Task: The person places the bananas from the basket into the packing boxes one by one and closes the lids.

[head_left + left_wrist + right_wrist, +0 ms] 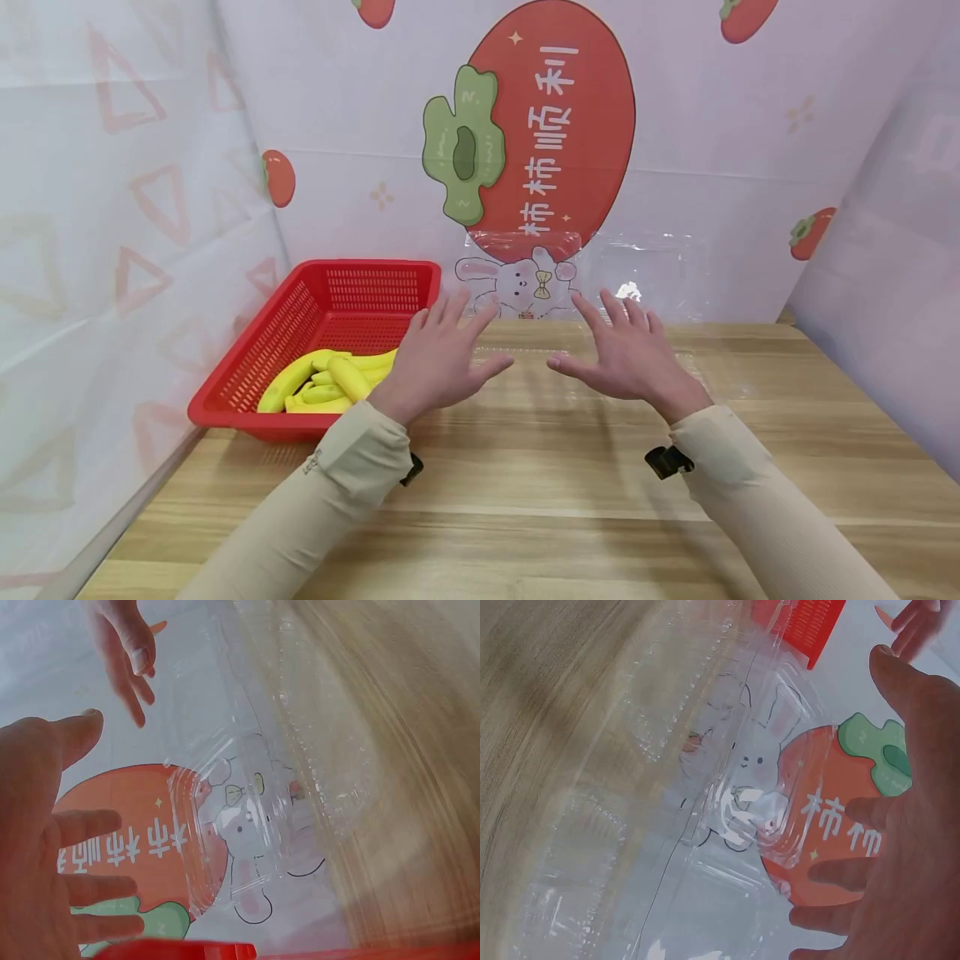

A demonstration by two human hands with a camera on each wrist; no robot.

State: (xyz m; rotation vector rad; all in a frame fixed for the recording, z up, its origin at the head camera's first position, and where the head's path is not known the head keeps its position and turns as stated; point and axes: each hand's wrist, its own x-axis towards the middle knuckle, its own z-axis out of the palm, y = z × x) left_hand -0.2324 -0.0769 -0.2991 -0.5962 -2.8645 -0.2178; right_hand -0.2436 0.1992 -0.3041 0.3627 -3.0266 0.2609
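Note:
My left hand hovers over the table with its fingers spread, overlapping the basket's right side in the head view. Level with it, my right hand is also held with fingers apart and nothing in its grasp. Beyond both hands stand two clear plastic clamshell boxes side by side, their lids raised against the backdrop. The left box's lid shows well in the left wrist view. In the right wrist view, the right box's ridged base lies on the wood.
A red perforated basket stands at the left, with several yellow bananas in its near end. The wooden table meets a printed cloth backdrop behind, and cloth walls rise on both sides.

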